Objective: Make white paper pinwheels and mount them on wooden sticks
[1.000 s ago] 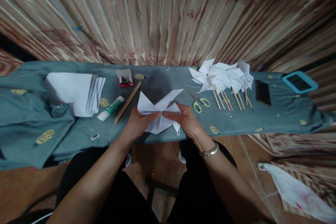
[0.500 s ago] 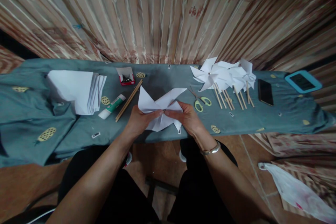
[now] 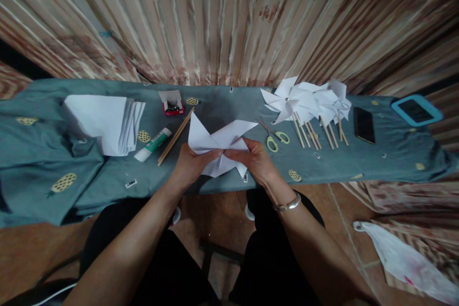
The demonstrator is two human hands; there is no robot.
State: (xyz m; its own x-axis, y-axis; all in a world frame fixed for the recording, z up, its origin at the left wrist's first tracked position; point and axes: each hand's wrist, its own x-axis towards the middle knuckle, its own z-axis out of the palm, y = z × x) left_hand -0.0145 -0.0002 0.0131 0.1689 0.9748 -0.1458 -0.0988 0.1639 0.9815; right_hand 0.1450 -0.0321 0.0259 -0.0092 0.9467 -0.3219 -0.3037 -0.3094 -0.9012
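Note:
A white paper pinwheel (image 3: 220,142) is held over the front of the table between both hands. My left hand (image 3: 193,161) is closed on its left side, the thumb reaching to the centre. From the other side my right hand (image 3: 256,158) grips it, and its thumb meets the left one at the middle. The fingers beneath the paper are hidden. Green-handled scissors (image 3: 273,136) lie just beyond my right hand. Close to my left hand are some wooden sticks (image 3: 176,136) and a green and white glue stick (image 3: 153,144).
An open red and white box (image 3: 173,106) of small metal pieces stands at the back. White paper sheets (image 3: 98,122) are piled at left. Several finished-looking pinwheels (image 3: 304,100) on sticks lie at right, beside a phone (image 3: 364,125) and a blue-framed device (image 3: 417,110).
Hardly anything differs. The paper pinwheel has shifted very slightly in my hands, and the view has moved a little.

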